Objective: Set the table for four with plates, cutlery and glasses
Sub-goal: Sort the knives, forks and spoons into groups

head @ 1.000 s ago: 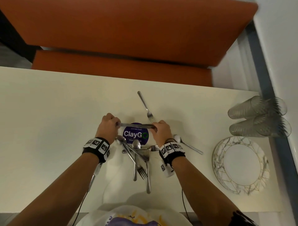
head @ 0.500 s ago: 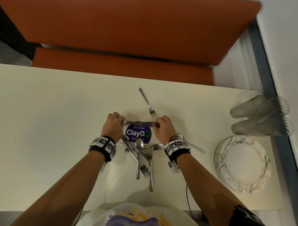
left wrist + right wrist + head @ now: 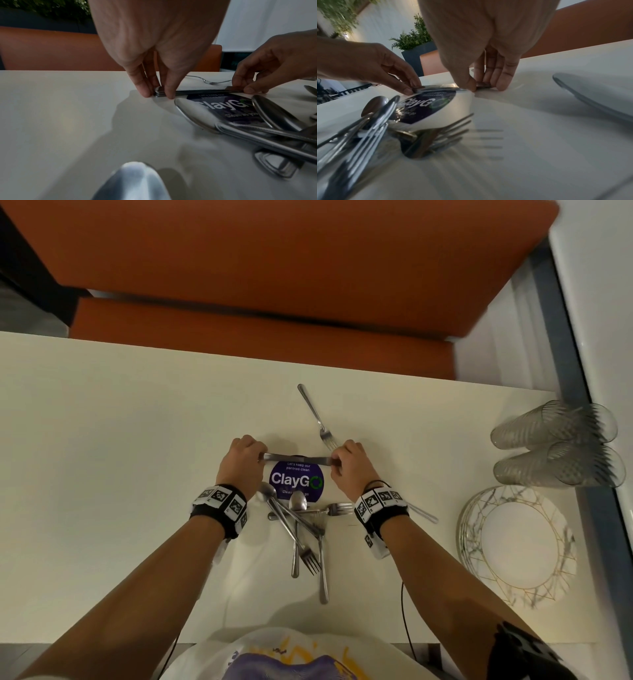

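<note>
A small stack of table knives (image 3: 298,458) lies crosswise on the cream table (image 3: 120,474), along the far edge of a purple "ClayGo" sticker (image 3: 296,481). My left hand (image 3: 262,455) pinches the stack's left end (image 3: 159,92). The right hand (image 3: 334,462) pinches its right end (image 3: 481,85). Just behind the wrists sits a tangled pile of spoons and forks (image 3: 301,525). A lone fork (image 3: 317,419) lies beyond the right hand. Stacked marbled plates (image 3: 517,546) and several glasses (image 3: 555,446) lying on their sides are at the right.
A spoon (image 3: 423,513) pokes out from under my right wrist. An orange bench (image 3: 260,344) runs along the table's far side and a wall closes off the right. Cables hang at the near table edge (image 3: 406,611).
Both hands keep hold of the same ends of the knife stack. The stack has edged slightly away from me across the top of the sticker.
</note>
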The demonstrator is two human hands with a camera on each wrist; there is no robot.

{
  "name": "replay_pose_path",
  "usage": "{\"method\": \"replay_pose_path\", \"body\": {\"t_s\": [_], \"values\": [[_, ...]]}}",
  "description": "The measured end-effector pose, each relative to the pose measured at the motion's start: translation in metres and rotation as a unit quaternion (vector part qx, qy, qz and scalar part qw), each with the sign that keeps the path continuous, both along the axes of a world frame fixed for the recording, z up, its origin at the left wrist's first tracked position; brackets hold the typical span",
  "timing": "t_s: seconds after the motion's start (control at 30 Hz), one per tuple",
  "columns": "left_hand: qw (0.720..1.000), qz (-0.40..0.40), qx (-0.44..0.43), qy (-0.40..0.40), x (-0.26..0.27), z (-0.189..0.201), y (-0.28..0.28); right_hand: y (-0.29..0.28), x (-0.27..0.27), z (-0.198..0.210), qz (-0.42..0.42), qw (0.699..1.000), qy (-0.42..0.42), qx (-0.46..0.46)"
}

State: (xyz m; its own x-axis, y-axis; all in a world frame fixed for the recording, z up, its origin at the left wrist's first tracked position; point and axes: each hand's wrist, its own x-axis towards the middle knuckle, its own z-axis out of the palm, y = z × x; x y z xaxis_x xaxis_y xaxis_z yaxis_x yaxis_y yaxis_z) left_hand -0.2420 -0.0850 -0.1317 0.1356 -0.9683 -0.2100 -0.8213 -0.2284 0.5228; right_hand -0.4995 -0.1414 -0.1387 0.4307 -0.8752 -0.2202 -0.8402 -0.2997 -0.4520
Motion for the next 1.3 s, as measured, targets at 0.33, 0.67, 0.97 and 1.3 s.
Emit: {"method": "replay_pose_path", "body": {"t_s": [0.33,0.67,0.97,1.3], "values": [[0.999,-0.002,0.01,0.051,0.009,-0.002,0.005,0.009,0.001,0.007,-0.069,0.997,-0.003,-0.026],[0.993,0.068,-0.066,0.063,0.03,0.0,0.052,0.054,0.041,0.019,-0.047,0.997,-0.067,0.006],[0.985,-0.155,-0.076,0.029,-0.019,0.004,0.093,0.074,0.06,0.025,-0.077,0.989,-0.033,0.118],[0.989,-0.139,-0.012,0.056,-0.029,-0.007,0.11,0.076,0.045,0.041,-0.193,0.974,-0.082,0.088]]}}
